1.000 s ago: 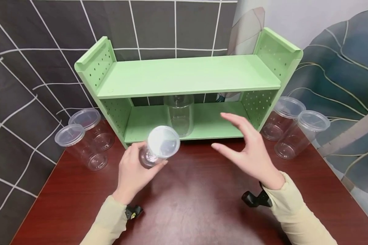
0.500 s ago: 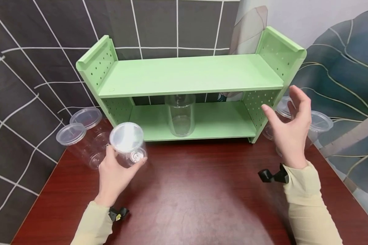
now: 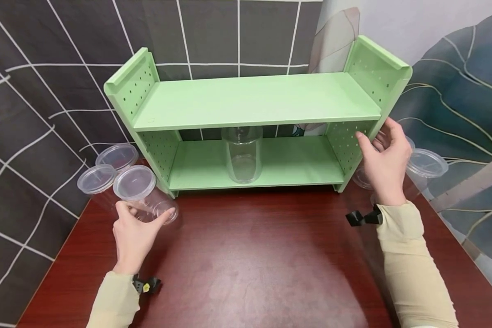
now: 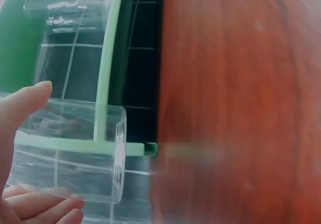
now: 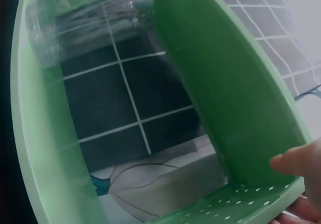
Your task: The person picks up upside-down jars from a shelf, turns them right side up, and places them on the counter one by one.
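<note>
My left hand point(image 3: 132, 237) grips a clear lidded plastic jar point(image 3: 134, 183), thumb on one side and fingers on the other. The jar is tilted, beside the left end of a green two-tier shelf point(image 3: 254, 102). In the left wrist view the clear bottom end of this jar point(image 4: 119, 156) points past the shelf's corner. My right hand point(image 3: 386, 168) is at the shelf's right side panel, thumb point(image 5: 291, 162) on the inner side and fingers around the outside edge. Another clear jar point(image 3: 244, 161) stands mid-way along the lower tier.
Two lidded jars, a front one point(image 3: 96, 179) and a rear one point(image 3: 117, 156), stand left of the shelf. Right of it are two more, one point(image 3: 427, 163) partly behind my right hand. A dark tiled-pattern backdrop point(image 3: 209, 32) rises behind the reddish wooden table point(image 3: 246, 259).
My left hand has carried the jar leftward from in front of the shelf to its left end. The right hand has moved right, to the shelf's right side panel.
</note>
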Demonstrator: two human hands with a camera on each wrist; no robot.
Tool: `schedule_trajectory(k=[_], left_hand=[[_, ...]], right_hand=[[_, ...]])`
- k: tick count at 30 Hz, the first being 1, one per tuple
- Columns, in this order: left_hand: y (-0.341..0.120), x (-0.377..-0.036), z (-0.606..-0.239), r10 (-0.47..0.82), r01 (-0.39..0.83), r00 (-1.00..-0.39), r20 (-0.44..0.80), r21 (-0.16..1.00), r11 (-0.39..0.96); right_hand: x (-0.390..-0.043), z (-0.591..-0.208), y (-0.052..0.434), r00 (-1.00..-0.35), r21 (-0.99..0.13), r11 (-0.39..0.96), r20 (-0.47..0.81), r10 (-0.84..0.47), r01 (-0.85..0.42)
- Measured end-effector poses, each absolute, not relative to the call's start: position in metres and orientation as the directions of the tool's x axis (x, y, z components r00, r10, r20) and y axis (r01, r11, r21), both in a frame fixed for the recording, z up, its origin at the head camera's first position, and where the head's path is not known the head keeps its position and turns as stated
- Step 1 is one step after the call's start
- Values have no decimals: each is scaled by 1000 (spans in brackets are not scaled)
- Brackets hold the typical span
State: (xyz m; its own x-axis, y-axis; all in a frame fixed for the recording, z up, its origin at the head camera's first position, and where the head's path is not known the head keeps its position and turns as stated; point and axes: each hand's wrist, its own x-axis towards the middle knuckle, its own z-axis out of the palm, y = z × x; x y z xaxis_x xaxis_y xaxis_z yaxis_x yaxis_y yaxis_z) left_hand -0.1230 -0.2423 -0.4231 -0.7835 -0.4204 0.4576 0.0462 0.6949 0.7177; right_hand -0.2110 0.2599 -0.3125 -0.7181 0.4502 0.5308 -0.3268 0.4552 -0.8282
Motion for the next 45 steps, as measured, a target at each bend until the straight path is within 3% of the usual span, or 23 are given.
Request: schedule_trajectory(k=[7,17,21,30,41,45], left_hand=[[-250,-128,-431,-420,8,-812,405,727,686],[-252,-133,-432,-425,-27,-847,320,773,634],[-251,-133,-426,-417,11,-841,343,783,622],[-246,-133,-415,-392,210,-738,550,739,641],[-240,-131,-399,-430,288,-633,643,712,640],[-227,-125,-382,-439,327,-559,704,673,663]], right_hand=[[-213,-309,261,-677,-808,494,561,477,-321],[-199,-295,246,-681,-791,524,574,455,-317],[-201,-296,248,-678,-784,527,584,447,-328],[-211,-307,261,-678,-787,540,573,459,-298],[-216,-310,271,-640,-715,645,633,436,-268],[-214,-309,273,-641,-698,665,644,419,-267]])
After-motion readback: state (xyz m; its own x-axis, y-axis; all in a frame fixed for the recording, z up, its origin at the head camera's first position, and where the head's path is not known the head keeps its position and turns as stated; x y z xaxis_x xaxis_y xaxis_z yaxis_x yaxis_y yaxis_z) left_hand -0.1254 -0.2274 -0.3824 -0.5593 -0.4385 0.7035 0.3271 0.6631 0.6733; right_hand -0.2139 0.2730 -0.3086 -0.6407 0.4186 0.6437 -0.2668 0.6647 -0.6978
